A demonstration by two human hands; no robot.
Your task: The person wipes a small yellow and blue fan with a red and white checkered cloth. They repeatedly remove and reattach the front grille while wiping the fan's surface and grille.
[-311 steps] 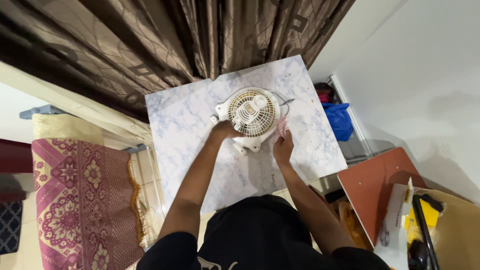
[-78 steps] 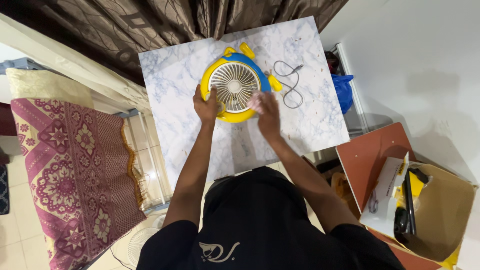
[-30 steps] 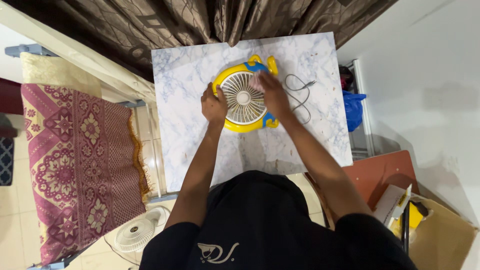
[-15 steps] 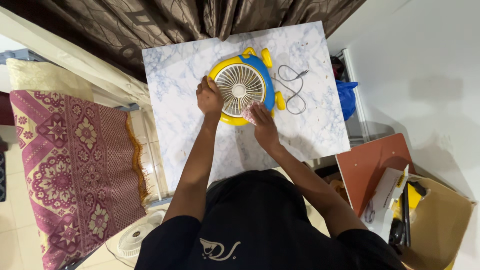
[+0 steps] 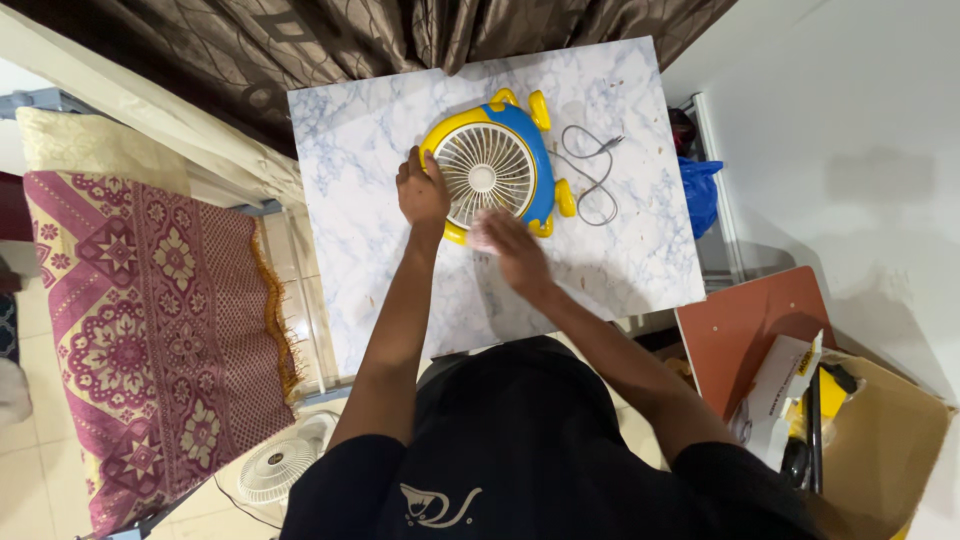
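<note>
Overhead, marble-patterned tabletop [image 5: 360, 260], person bent over it. Small yellow-and-blue fan [image 5: 492, 170] lies flat, grille up, near the tabletop's middle. Left hand [image 5: 424, 190] grips the fan's rim at 9 o'clock, fingers curled on it. Right hand [image 5: 508, 243] blurred at the fan's 6 o'clock edge, fingers spread flat over a pale pink cloth [image 5: 480, 233]. Grey cable [image 5: 592, 175] coiled just beside the fan at 3 o'clock. White fan [image 5: 275, 468] on the floor at 7 o'clock.
</note>
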